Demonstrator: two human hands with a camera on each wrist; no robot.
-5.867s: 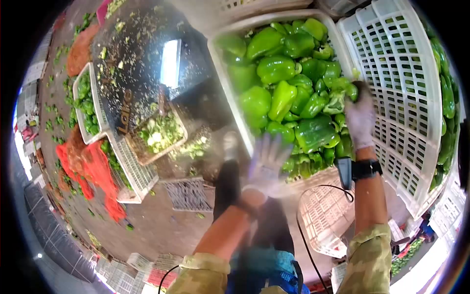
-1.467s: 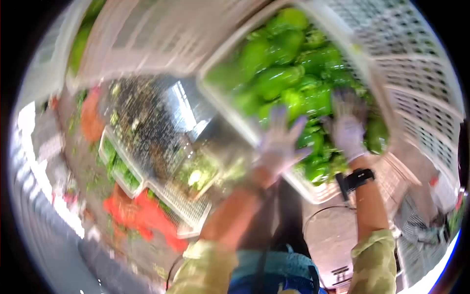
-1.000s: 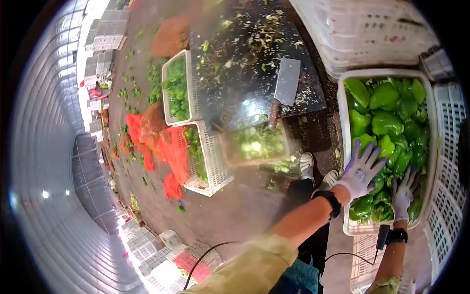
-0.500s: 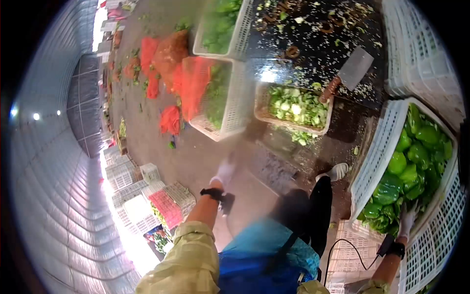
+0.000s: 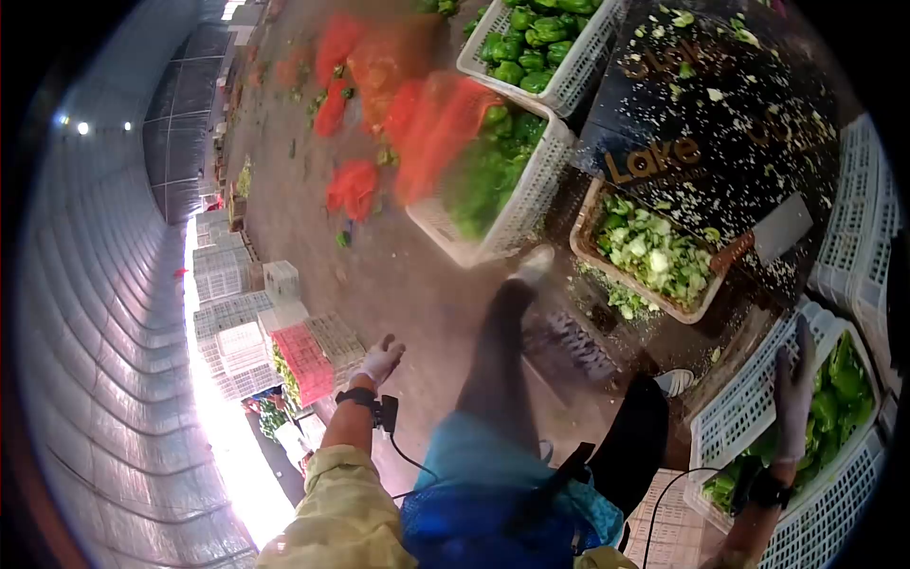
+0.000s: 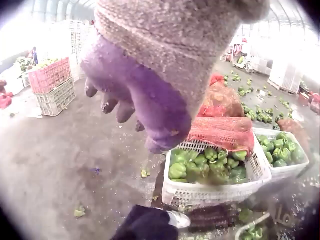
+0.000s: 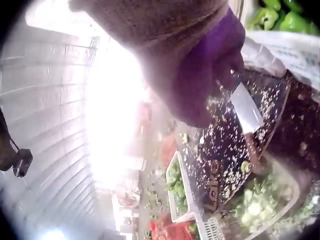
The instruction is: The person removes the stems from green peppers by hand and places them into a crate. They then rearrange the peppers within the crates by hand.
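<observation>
My left hand [image 5: 381, 361], in a white glove with purple palm, hangs out to the side over the floor, holding nothing. Its fingers droop loosely in the left wrist view [image 6: 145, 90]. At the right my right hand [image 5: 794, 398], gloved alike, is raised over a white crate [image 5: 749, 384] of green bell peppers [image 5: 834, 403]. It overlaps the crate's near side in the head view, fingers pointing away, and grips nothing. Beyond it a cleaver [image 5: 785, 228] with a brown handle lies on the black table top [image 5: 664, 123], which is strewn with pale scraps.
A shallow bin [image 5: 692, 313] of pepper cores stands below the table edge. Two white crates [image 5: 540, 204] of peppers sit on the floor, one partly covered by a red mesh sack [image 5: 436, 142]. Stacked crates [image 5: 227, 332] line the left. A cable [image 5: 417, 465] runs from my left wrist.
Earlier both hands lay on the peppers in the crate. My left hand has swung off to the left, and my right hand has since lifted off the peppers. The view has turned left.
</observation>
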